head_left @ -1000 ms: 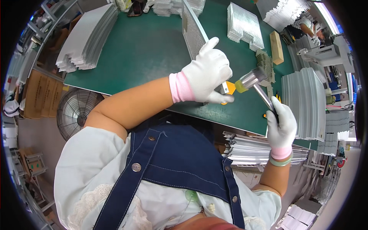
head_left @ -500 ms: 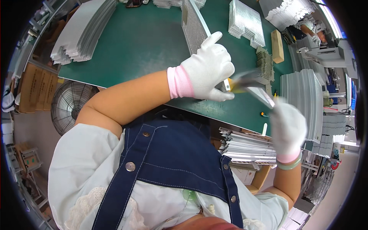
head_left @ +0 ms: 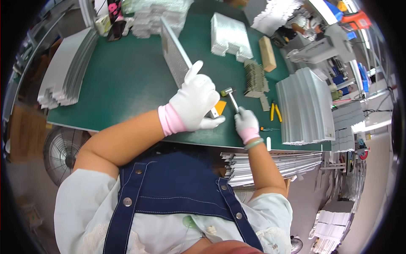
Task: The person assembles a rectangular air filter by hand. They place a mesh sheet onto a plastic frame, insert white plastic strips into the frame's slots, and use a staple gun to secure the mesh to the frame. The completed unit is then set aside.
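Note:
My left hand [head_left: 198,103], in a white glove with a pink cuff, is closed around the near end of a thin metal-framed panel [head_left: 172,53] standing on its edge on the green table. A flat yellow-orange piece [head_left: 220,107] shows beside the panel's near end. My right hand [head_left: 247,124], also gloved, is closed on the handle of a small mallet [head_left: 233,101]. The mallet's short head has a yellowish face and lies at or just above the tabletop, apart from the panel. Grey metal brackets [head_left: 253,80] are lined up in a row beyond it.
Yellow-handled pliers [head_left: 275,112] and a small screwdriver [head_left: 269,129] lie right of my right hand. Stacked panels [head_left: 302,108] stand at the right, more [head_left: 67,72] at the left. A wooden block [head_left: 267,53] and a bubbly silver stack [head_left: 230,36] sit farther back.
My right hand and the mallet, blurred by motion before, have come lower and left and look sharp now. The left hand keeps its hold on the panel. The whole view has shifted.

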{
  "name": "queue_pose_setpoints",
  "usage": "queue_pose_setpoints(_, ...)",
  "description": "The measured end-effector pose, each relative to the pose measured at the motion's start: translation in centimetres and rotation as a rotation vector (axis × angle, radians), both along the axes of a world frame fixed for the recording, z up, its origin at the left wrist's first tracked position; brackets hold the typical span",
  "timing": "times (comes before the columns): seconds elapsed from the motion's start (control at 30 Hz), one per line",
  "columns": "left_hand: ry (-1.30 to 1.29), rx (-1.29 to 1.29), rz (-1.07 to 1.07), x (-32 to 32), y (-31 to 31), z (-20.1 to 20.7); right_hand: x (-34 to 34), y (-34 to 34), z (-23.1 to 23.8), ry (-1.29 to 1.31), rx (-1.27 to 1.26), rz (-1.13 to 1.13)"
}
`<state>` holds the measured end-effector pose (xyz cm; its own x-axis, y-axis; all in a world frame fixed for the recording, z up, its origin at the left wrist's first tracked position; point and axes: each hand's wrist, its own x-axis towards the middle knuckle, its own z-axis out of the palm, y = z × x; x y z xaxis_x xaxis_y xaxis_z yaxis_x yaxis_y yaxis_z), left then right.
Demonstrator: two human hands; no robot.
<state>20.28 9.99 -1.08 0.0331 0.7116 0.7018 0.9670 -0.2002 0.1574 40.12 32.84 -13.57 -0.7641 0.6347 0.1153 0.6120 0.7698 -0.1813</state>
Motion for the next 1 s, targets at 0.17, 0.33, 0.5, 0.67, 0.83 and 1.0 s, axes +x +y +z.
queue_pose_setpoints(0.17, 0.037, -0.159, 0.021, -0.3, 0.4, 1.3, -2.4, 7.5, 11.3, 0.458, 0.512, -0.186)
queue_pose_setpoints(0.33, -0.008, -0.111, -0.053, 0.3, 0.7, 1.1, -1.4, 15.3, 34.3, 0.856, 0.531, 0.264)
queue_pose_setpoints(0.5, -0.062, -0.013, -0.082, -0.3, 0.2, -0.4, -8.0, 9.1, 40.9, 1.088, -0.371, 0.244)
queue_pose_setpoints(0.67, -0.092, 0.015, -0.115, 0.6, 1.5, 0.2, -7.3, 12.0, 40.9, 1.163, -0.701, 0.712)
queue_pose_setpoints(0.83, -0.039, -0.075, 0.026, 0.6, 0.8, 0.4, -6.5, -4.9, 35.4, 1.261, -0.972, 0.824)
queue_pose_setpoints(1.0, -0.097, -0.177, 0.045, 1.0, 1.4, 0.3, -5.3, -8.8, 31.0, 1.262, -0.054, 0.935)
